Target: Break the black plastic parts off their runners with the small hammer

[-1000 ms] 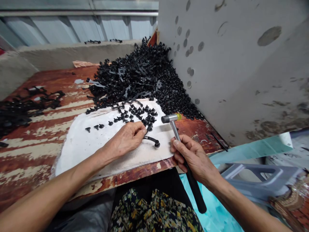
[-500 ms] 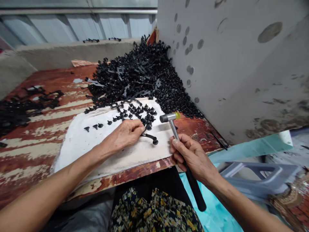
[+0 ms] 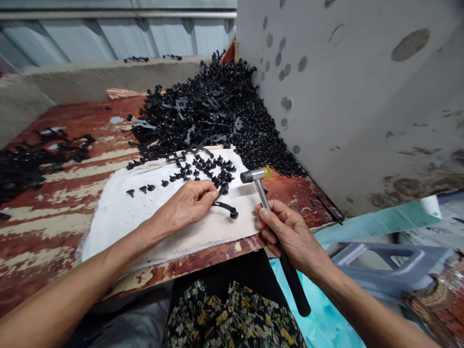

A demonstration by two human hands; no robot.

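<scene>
My right hand [image 3: 288, 234] grips a small mallet [image 3: 295, 285] by its black handle, near the metal neck. The mallet's head, dark at one end and yellow at the other, is raised over the right side of a white cloth [image 3: 152, 232]. Over the cloth, my left hand [image 3: 192, 205] is closed in a pinch on a black curved plastic strip [image 3: 224, 207] with a round knob at its near end. The strip's other end is partly hidden by my fingers. Just beyond that hand lie several loose black plastic pegs [image 3: 208, 166] with round heads.
A large heap of black parts [image 3: 203, 106] fills the back of the worn red-brown table [image 3: 72, 193]. Another pile of black strips [image 3: 32, 164] lies at left. A grey panel [image 3: 344, 96] rises at right, with a grey plastic stool [image 3: 391, 266] below.
Almost nothing differs. Both hands keep their hold on the strip and the mallet, with only a very slight shift of view.
</scene>
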